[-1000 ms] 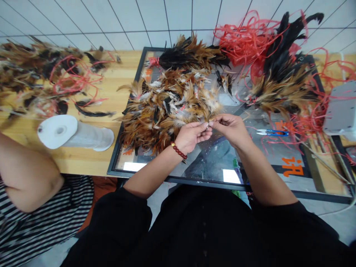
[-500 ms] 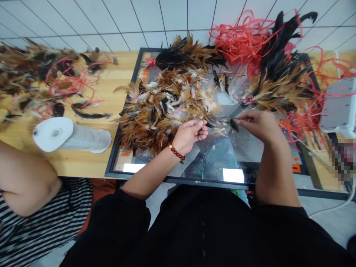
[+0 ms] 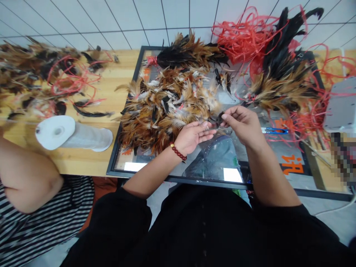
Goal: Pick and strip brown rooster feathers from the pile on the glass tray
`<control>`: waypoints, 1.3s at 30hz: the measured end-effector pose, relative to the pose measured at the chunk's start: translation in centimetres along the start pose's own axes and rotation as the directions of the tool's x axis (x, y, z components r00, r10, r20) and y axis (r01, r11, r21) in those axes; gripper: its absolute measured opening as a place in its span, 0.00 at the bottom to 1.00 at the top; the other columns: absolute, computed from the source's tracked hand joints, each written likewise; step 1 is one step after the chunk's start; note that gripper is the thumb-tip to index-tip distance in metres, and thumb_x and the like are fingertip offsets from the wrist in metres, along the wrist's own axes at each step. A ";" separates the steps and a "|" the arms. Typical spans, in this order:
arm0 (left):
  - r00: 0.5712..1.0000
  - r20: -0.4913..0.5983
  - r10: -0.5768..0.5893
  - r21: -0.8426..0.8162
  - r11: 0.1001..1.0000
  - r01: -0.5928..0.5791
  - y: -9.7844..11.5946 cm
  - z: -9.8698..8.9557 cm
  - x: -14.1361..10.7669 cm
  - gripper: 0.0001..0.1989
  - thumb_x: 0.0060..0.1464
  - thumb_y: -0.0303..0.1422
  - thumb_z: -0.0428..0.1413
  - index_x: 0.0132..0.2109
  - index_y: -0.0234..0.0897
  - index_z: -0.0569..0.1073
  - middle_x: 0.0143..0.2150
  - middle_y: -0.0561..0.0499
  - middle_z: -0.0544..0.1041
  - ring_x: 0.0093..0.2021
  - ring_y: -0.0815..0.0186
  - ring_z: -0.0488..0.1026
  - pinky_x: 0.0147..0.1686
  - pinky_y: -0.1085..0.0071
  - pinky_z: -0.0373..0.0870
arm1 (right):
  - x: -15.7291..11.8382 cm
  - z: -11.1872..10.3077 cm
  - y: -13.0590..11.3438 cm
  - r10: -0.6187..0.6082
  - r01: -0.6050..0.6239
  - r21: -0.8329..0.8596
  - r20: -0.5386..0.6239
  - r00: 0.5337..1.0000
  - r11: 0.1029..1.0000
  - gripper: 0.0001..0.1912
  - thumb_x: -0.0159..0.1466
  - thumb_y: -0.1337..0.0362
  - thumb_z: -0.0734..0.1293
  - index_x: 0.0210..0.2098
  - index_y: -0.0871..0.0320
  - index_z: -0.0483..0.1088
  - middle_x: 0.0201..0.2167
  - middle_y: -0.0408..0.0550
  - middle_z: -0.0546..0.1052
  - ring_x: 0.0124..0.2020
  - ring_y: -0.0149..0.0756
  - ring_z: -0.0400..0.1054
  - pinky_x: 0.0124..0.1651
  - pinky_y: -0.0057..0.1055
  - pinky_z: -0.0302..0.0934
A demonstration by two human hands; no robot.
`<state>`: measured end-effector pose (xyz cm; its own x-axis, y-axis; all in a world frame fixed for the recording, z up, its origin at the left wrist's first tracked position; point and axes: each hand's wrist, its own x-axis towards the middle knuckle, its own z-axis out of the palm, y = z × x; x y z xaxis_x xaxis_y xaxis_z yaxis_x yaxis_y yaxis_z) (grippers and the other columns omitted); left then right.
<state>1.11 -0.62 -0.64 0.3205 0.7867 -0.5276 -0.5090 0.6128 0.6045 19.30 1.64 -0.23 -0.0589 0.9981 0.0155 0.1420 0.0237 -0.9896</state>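
Dark feather (image 3: 220, 119): in the gap between the two hands, above the glass (image 3: 178, 168), pinched by thumb and fingers of the right hand (image 3: 244, 124). Right hand nearer, in contact; feather at its left-hand side. Long axis appears steep, upper end leaning right; lower end blurred, so exact angle uncertain. Left hand (image 3: 191, 139): palm up, fingers loosely curled, thumb close to the fingertips, narrow gap. Cannot tell whether it grips anything thin. Its fingertips sit just beside the feather's lower end; touching or apart unclear. Feather heap (image 3: 164, 107) lies beyond the left hand; snips (image 3: 275, 130) right of the right hand.
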 end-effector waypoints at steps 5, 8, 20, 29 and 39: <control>0.999 0.020 -0.028 0.007 1.000 0.027 0.0 0.0 0.0 0.03 0.58 0.24 0.58 0.35 0.30 0.76 0.33 0.48 0.80 0.34 0.67 0.80 0.41 0.68 0.75 | -0.4 1.4 -0.2 -0.030 0.030 0.021 0.012 0.999 0.999 0.17 0.55 0.49 0.75 0.30 0.54 0.70 0.23 0.43 0.74 0.24 0.31 0.68 0.32 0.32 0.66; 0.998 0.034 -0.046 0.036 0.998 0.045 0.0 0.1 -0.1 0.03 0.57 0.24 0.59 0.34 0.30 0.76 0.33 0.48 0.80 0.33 0.67 0.80 0.41 0.68 0.75 | -0.5 1.7 0.0 -0.040 0.039 0.039 0.011 0.999 0.998 0.18 0.55 0.48 0.75 0.30 0.54 0.70 0.23 0.42 0.74 0.24 0.30 0.68 0.31 0.31 0.66; 1.000 -0.020 -0.005 0.023 1.000 0.006 0.2 0.4 -0.1 0.05 0.58 0.24 0.57 0.33 0.29 0.75 0.29 0.48 0.80 0.29 0.71 0.78 0.40 0.72 0.75 | -0.3 1.8 0.8 0.098 -0.117 0.153 0.128 0.987 0.981 0.21 0.50 0.49 0.77 0.25 0.57 0.69 0.20 0.38 0.69 0.21 0.24 0.60 0.25 0.25 0.57; 0.997 -0.044 -0.062 0.034 0.997 0.063 0.2 0.1 0.1 0.04 0.59 0.23 0.57 0.35 0.29 0.75 0.29 0.46 0.80 0.30 0.68 0.80 0.36 0.73 0.75 | -0.5 1.8 1.7 -0.058 0.056 0.021 0.120 0.991 0.998 0.12 0.57 0.56 0.73 0.27 0.56 0.72 0.25 0.41 0.73 0.27 0.30 0.68 0.34 0.30 0.62; 0.993 0.071 -0.097 0.135 0.987 0.086 0.4 -0.1 -0.2 0.03 0.57 0.24 0.59 0.34 0.29 0.75 0.26 0.52 0.78 0.24 0.74 0.75 0.28 0.79 0.73 | 0.1 -0.5 1.0 -0.243 0.194 -0.338 -0.107 0.964 0.921 0.07 0.60 0.59 0.69 0.33 0.56 0.76 0.28 0.45 0.77 0.29 0.33 0.69 0.36 0.32 0.63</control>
<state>0.79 -0.49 -0.35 0.4245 0.7270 -0.5396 -0.3666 0.6830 0.6318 19.91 1.83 -1.13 0.0143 0.9627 0.2702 0.4529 0.2347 -0.8601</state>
